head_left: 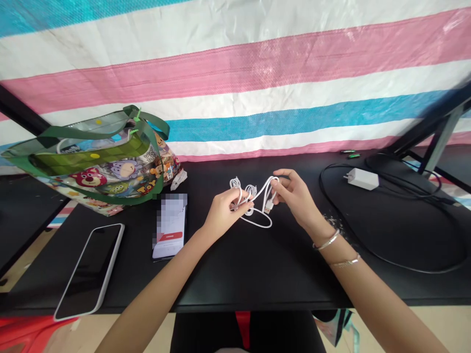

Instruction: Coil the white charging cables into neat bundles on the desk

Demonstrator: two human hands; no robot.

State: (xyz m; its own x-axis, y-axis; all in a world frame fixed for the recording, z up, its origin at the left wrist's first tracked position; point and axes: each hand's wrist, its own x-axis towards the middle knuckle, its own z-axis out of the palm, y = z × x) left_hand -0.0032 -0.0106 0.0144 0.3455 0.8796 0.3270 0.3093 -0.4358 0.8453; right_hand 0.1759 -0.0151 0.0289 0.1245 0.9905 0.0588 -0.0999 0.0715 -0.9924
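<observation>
smartphone [170, 225] — screen pixelated, unreadable | white USB cable [257, 196] — partly hidden inside left hand [222, 213] and right hand [294, 196] | red object [29, 333] — cut off by lower edge

Cable [257, 222]: smooth white plastic, faintly glossy
Bench [235, 279]: matt black, smooth, with a soft sheen
Tarp [235, 73]: woven plastic, finely textured, creased, slightly shiny
Bag [121, 169]: glossy laminated plastic
Straps [147, 130]: green, matt, probably cloth webbing
Charger [362, 179]: smooth white plastic, matt
Phone [88, 272]: glossy black glass, white case
Bangles [327, 240]: polished silvery metal
</observation>
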